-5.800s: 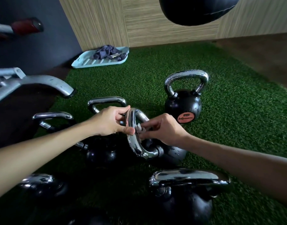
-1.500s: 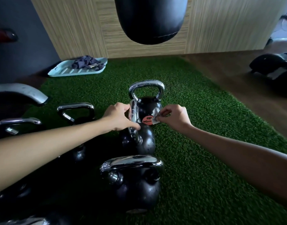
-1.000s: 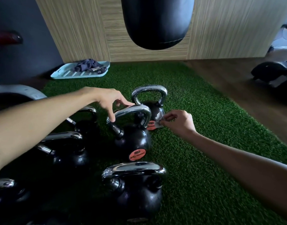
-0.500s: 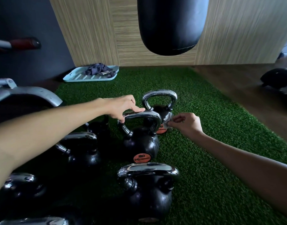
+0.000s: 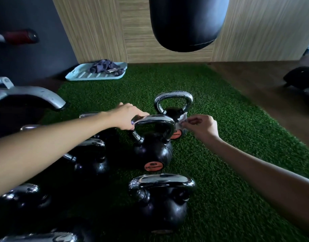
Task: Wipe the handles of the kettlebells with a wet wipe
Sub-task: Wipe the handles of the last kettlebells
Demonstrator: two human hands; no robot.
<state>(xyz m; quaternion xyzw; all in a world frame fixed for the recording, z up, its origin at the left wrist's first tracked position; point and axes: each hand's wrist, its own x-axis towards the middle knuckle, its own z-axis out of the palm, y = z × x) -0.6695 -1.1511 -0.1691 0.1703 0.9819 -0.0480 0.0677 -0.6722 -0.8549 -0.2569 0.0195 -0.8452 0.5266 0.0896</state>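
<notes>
Left hand (image 5: 127, 117) curls over the left corner of the chrome handle on the middle kettlebell (image 5: 153, 152), my thumb lying along the top of the bar and my fingers wrapped down behind it. Right hand (image 5: 200, 126) pinches a small crumpled white wet wipe (image 5: 182, 119) between thumb and fingertips, just right of that same handle. Whether the wipe touches the chrome I cannot tell.

Nearest to me the near kettlebell (image 5: 160, 206) stands upright on the green turf (image 5: 228, 163), its broad chrome handle running left to right. To its left, in deep shadow under my left forearm, sit more black weights, among them the shadowed kettlebell (image 5: 92, 165) with its handle catching a little light.

Beyond the near one, the middle kettlebell stands upright with a round orange label (image 5: 153, 166) low on its near face. Just behind it is the far kettlebell (image 5: 173, 96), its chrome arch upright. The wipe hangs in front of its black body.

On the left a grey metal leg (image 5: 36, 96) curves down to the edge of the turf. At the far left corner lies a pale blue tray (image 5: 87, 75) with a dark cloth (image 5: 104, 66) bunched in it. On the right the turf gives way to a wooden floor (image 5: 255, 84), where a dark object (image 5: 300, 77) sits at the edge of view. Farthest off is the wood-panelled wall (image 5: 97, 28), and a black punching bag (image 5: 185, 23) hangs in front of it.
</notes>
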